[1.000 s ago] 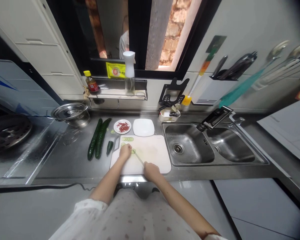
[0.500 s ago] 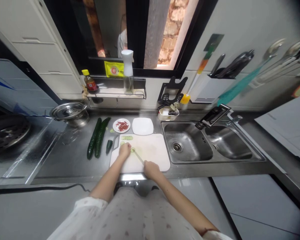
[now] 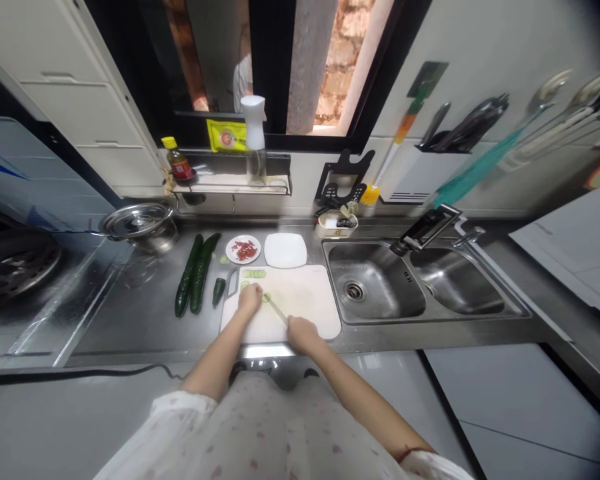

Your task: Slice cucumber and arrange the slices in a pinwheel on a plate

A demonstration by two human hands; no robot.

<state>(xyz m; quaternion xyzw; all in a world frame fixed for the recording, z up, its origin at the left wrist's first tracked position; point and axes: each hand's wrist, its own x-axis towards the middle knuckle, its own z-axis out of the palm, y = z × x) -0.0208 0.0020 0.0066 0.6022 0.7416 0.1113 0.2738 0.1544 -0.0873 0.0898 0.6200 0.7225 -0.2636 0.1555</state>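
Note:
On the white cutting board (image 3: 310, 303), my right hand (image 3: 303, 333) is closed round the handle of a knife (image 3: 279, 311). The blade points up and left, its tip at a cucumber slice (image 3: 266, 297). My left hand (image 3: 251, 300) rests on the board left of that slice, fingers bent together; what they hold, if anything, is hidden. Several overlapping cucumber slices (image 3: 254, 273) lie near the board's top left. Left of the board are a short cucumber piece (image 3: 219, 292) and two whole cucumbers (image 3: 198, 277).
Behind the board stand a small plate (image 3: 229, 252) of chopped red pieces and an empty white plate (image 3: 285, 250). A double sink (image 3: 375, 310) is at the right. A lidded steel pot (image 3: 153, 230) stands at the left, below a shelf (image 3: 275, 190) with bottles.
The view has shifted very slightly. Both hands, the knife and the slices stay in nearly the same places.

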